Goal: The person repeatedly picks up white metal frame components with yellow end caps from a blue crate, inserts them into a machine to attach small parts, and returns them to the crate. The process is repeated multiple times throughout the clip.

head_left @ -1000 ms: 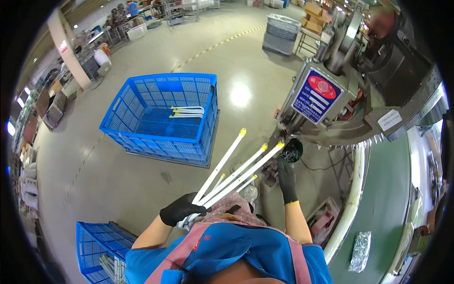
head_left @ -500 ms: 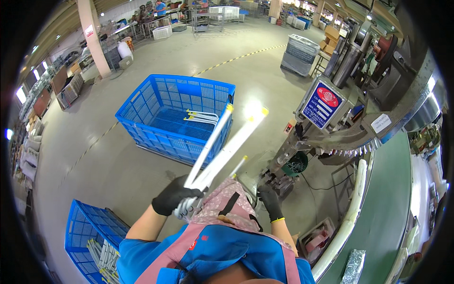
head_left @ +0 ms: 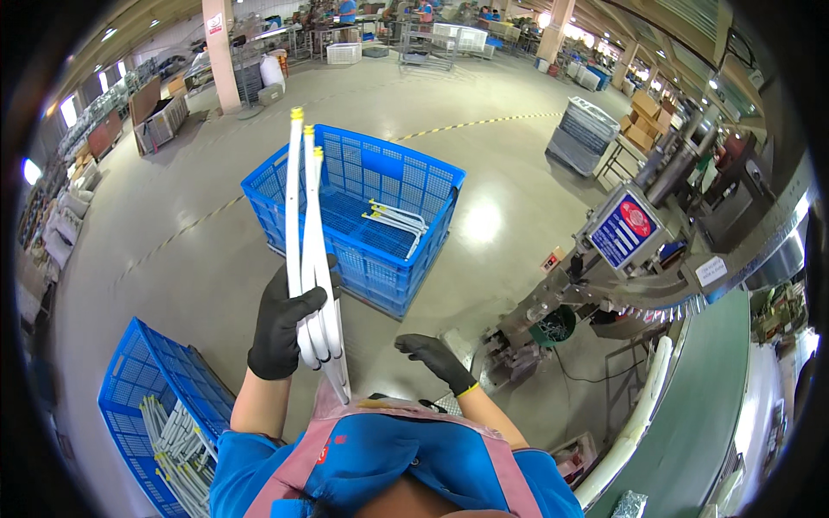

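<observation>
In its black glove, my left hand (head_left: 278,326) is closed round several bent white metal tubes (head_left: 313,229) with yellow end caps. They stand nearly upright in front of my body, their capped ends overlapping the left part of a blue plastic crate (head_left: 380,281). A few similar tubes (head_left: 399,214) lie on that crate's bottom. My right hand (head_left: 439,363), also gloved in black, holds nothing. Its fingers stretch leftward, apart from the tubes and left of the machine's base.
At the right stands a riveting-type machine (head_left: 682,250) beside a long green belt surface (head_left: 691,414). Another blue crate (head_left: 129,414) at lower left holds many capped tubes (head_left: 177,449). A dark-wrapped stack (head_left: 583,138) and a pillar (head_left: 221,56) are farther off.
The tubes have swung from leaning right to nearly upright, moving left with my left hand. My right hand has left the machine's base and moved left. The view has shifted too.
</observation>
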`<control>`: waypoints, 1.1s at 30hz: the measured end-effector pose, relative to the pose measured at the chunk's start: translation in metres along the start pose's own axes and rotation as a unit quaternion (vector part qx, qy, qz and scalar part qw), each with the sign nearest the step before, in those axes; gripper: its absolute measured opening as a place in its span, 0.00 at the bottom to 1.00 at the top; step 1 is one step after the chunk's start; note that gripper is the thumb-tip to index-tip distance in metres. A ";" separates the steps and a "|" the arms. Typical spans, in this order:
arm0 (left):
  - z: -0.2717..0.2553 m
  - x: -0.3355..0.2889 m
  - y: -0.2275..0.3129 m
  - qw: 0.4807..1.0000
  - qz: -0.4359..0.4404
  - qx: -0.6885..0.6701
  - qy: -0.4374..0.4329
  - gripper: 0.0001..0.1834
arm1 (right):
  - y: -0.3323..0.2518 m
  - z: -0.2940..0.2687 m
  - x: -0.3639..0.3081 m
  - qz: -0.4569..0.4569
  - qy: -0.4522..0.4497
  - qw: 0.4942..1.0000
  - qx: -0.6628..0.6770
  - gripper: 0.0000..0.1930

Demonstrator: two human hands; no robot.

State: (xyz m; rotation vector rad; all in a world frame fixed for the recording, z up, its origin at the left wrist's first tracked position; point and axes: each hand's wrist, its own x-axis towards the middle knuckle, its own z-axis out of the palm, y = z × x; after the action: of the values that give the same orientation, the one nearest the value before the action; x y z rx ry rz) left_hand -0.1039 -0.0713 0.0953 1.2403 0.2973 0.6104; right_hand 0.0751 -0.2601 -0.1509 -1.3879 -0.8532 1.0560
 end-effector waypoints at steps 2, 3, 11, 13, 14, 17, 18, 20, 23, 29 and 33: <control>-0.009 -0.008 0.011 0.997 0.030 -0.048 0.048 0.28 | -0.028 0.028 0.031 -0.038 -0.052 0.998 -0.018 0.23; -0.016 -0.012 0.017 0.994 0.048 -0.077 0.059 0.30 | -0.041 0.046 0.047 -0.093 -0.105 0.990 0.011 0.23; -0.158 -0.087 0.077 0.929 0.168 -0.330 0.005 0.40 | -0.083 0.254 0.098 0.274 -0.410 0.823 0.283 0.25; -0.198 -0.134 0.099 0.912 0.193 -0.361 0.025 0.41 | -0.086 0.285 0.093 0.224 -0.443 0.831 0.252 0.27; -0.219 -0.157 0.114 0.907 0.186 -0.378 0.001 0.43 | -0.089 0.300 0.103 0.181 -0.508 0.837 0.091 0.26; -0.270 -0.236 0.144 0.858 0.272 -0.435 -0.026 0.43 | -0.091 0.353 0.117 0.041 -0.579 0.774 -0.251 0.29; -0.282 -0.265 0.143 0.855 0.334 -0.394 0.042 0.40 | -0.090 0.367 0.120 0.051 -0.600 0.727 -0.329 0.25; -0.314 -0.320 0.137 0.856 0.401 -0.213 0.246 0.33 | -0.085 0.385 0.117 -0.031 -0.580 0.797 -0.163 0.23; -0.352 -0.408 0.131 0.817 0.368 -0.206 0.393 0.26 | -0.070 0.434 0.129 -0.062 -0.634 0.743 -0.206 0.23; -0.339 -0.517 0.083 0.666 0.373 -0.156 0.626 0.23 | -0.058 0.510 0.132 -0.044 -0.736 0.633 -0.235 0.25; -0.325 -0.566 0.063 0.673 0.420 -0.234 0.562 0.26 | -0.064 0.549 0.127 -0.072 -0.753 0.584 -0.294 0.27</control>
State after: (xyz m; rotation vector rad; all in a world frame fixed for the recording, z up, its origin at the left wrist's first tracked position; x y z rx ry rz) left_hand -0.7482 -0.1322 -0.0106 0.2600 0.5288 2.1258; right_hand -0.3927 0.0520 -0.0805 -0.4873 -2.6970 1.8573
